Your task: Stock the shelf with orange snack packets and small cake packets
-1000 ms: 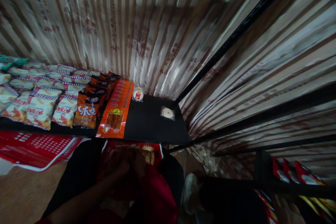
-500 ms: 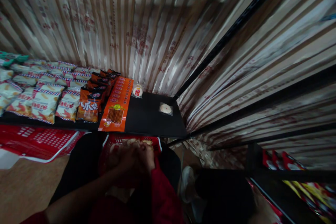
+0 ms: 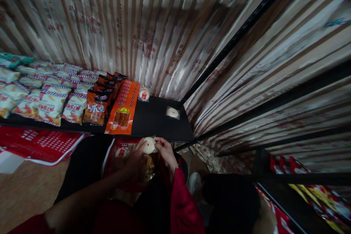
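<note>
Both my hands meet over a red basket [image 3: 117,150] below the front edge of a black shelf [image 3: 153,124]. Between them is a small round white cake in clear wrap [image 3: 149,145]. My left hand [image 3: 135,162] is curled at its left side and my right hand [image 3: 166,151] pinches its right side. Two similar wrapped cakes lie on the shelf, one [image 3: 173,112] near the right end and one [image 3: 144,95] at the back. A long orange snack pack [image 3: 123,108] lies flat left of them.
Rows of white-and-red chip bags [image 3: 52,104] and dark orange bags [image 3: 95,108] fill the shelf's left part. Striped curtain hangs behind. A red printed sheet [image 3: 35,146] lies below left. Another rack with red and yellow packets [image 3: 315,193] stands at lower right.
My hands rose out of the basket toward the shelf edge, and a wrapped round cake now shows between them. The view shifted slightly.
</note>
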